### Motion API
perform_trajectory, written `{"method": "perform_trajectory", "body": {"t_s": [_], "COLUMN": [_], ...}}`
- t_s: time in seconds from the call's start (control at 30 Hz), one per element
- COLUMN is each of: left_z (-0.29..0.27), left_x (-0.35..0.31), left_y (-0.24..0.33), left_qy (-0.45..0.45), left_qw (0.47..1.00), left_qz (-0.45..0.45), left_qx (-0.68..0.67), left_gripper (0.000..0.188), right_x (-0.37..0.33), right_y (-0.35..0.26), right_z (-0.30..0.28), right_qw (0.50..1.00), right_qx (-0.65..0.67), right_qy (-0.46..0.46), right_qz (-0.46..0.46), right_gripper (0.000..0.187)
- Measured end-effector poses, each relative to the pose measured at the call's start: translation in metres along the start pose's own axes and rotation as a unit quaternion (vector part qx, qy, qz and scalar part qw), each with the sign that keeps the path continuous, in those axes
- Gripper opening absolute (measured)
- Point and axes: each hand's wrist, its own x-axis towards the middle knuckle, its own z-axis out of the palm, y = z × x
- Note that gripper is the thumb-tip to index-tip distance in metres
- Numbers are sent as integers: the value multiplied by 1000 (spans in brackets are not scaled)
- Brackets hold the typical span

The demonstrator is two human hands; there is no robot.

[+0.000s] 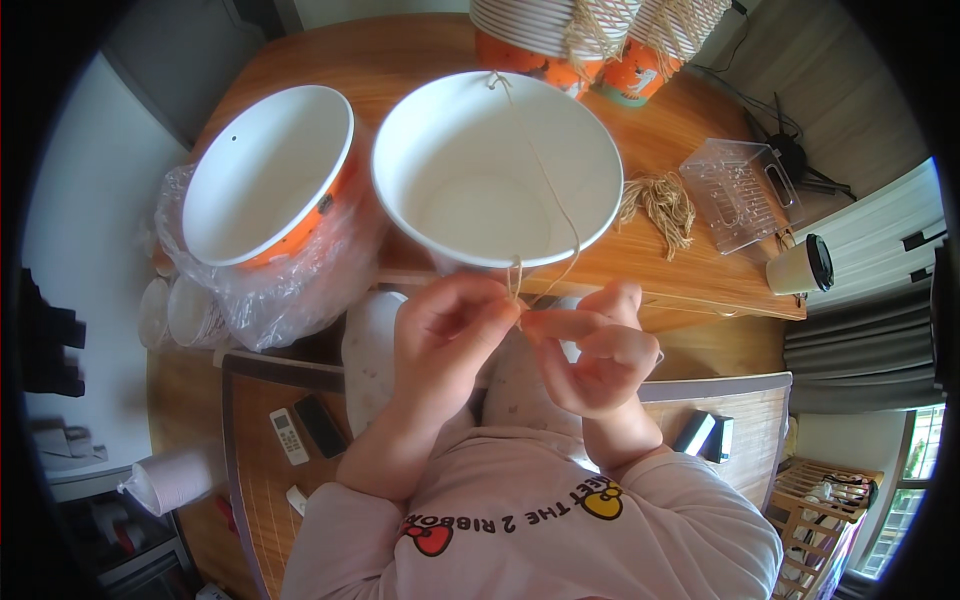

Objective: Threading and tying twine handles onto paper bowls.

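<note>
A large white-lined paper bucket (pixel 480 190) stands at the table's front edge, right before me. Thin tan twine (pixel 548 180) runs from a knot at a hole in its far wall, across the opening, to a loop at the near rim. Just below that loop, my left hand (pixel 448 335) pinches the twine between thumb and forefinger. My right hand (pixel 592 352) is closed on the twine too, its fingertips meeting the left ones. The exact strand in each pinch is partly hidden by fingers.
A second bucket (pixel 270 165) with an orange outside leans on clear plastic wrap (pixel 290 305) at the left. Stacked buckets (pixel 550 30) with twine handles stand behind. To the right are a twine bundle (pixel 660 210), a clear plastic box (pixel 735 195) and a lidded cup (pixel 800 267).
</note>
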Motion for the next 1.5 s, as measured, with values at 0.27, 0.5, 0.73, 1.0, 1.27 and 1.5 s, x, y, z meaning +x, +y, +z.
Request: {"method": "perform_trajectory", "body": {"t_s": [0.27, 0.5, 0.73, 1.0, 1.27, 1.5], "left_z": [-4, -8, -4, -1, -1, -17], "left_x": [-3, -8, -7, -1, 1, -8], "left_y": [-6, -10, -8, 8, 21, 9], "left_qy": [-10, 25, 8, -4, -2, -23], "left_qw": [998, 992, 999, 934, 957, 982], "left_qz": [37, 17, -19, -239, -217, -112], "left_qx": [48, 126, -26, -267, -190, -148], "left_gripper": [13, 17, 8, 13, 12, 7], "right_x": [5, 8, 11, 9, 3, 18], "right_y": [-3, -11, -6, -11, 6, 49], "right_z": [-2, 0, -3, -15, -42, -69], "right_qw": [1000, 999, 997, 993, 981, 986], "right_qx": [-13, -21, -68, 97, 180, -43], "right_qy": [6, 25, -44, 0, 61, -12], "right_qz": [-20, -19, -21, -70, 19, 161], "right_gripper": [41, 37, 29, 29, 36, 64]}}
